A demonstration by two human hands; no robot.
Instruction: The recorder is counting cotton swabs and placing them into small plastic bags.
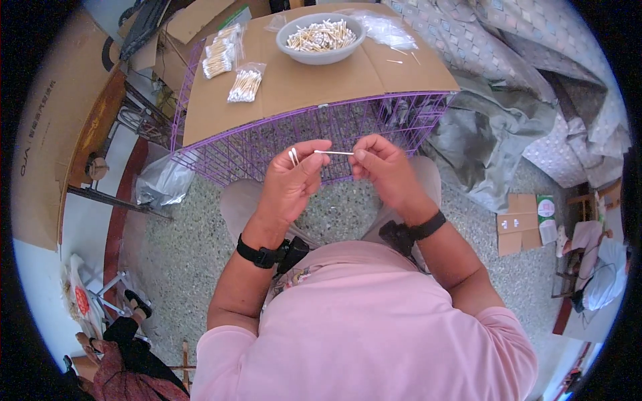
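Above my lap, my left hand [292, 175] is closed, with a couple of cotton swabs [294, 157] tucked in it, their white tips poking up behind the thumb. A single cotton swab [336, 153] lies level between my two hands. Its right end is pinched between thumb and forefinger of my right hand [384, 167]. The left end comes up to my left thumb and forefinger; whether they press on it I cannot tell. Past my hands, a grey bowl [287, 48] heaped with loose swabs stands on a cardboard sheet [287, 90].
The cardboard covers a purple wire cage [321, 123]. Clear bags of swabs [245, 85] lie at its left, with empty plastic bags [384, 30] and a few stray swabs [395, 62] at the right. Grey cloth [488, 127] hangs on the right. Another person [137, 361] sits at lower left.
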